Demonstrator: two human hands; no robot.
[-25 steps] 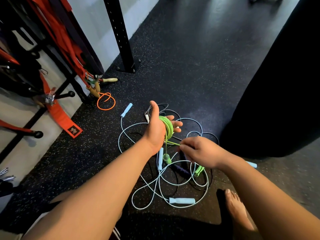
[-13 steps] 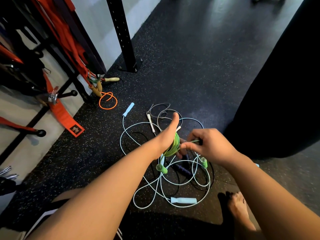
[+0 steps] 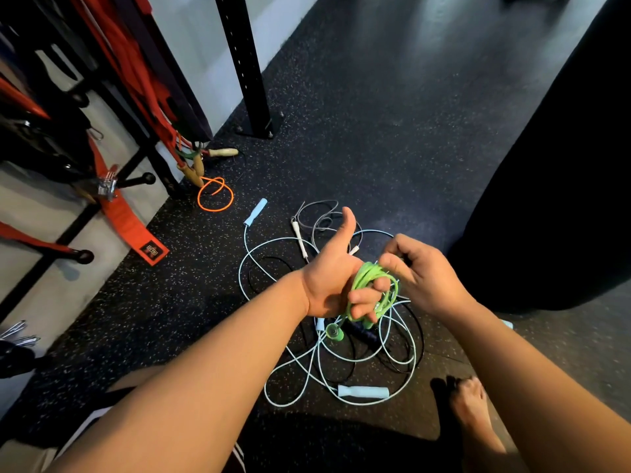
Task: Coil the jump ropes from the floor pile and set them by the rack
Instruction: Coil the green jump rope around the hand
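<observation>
Where the green rope (image 3: 367, 285) sits: wound in a tight coil around the left hand (image 3: 331, 278), centre of the frame, above the floor pile (image 3: 358, 360).
Left hand: fingers curled through the coil and gripping it, thumb pointing up.
Right hand (image 3: 426, 278): just right of the coil, fingertips pinching the green strands at its top.
Green handle (image 3: 334, 332): dangling below the left hand.
Floor pile: pale blue rope (image 3: 362, 392), grey rope (image 3: 319, 220) and black rope (image 3: 251, 271), tangled on the speckled floor (image 3: 375, 114).
Rack (image 3: 246, 63): upper left, with an orange rope (image 3: 215, 196) looped near its foot.
</observation>
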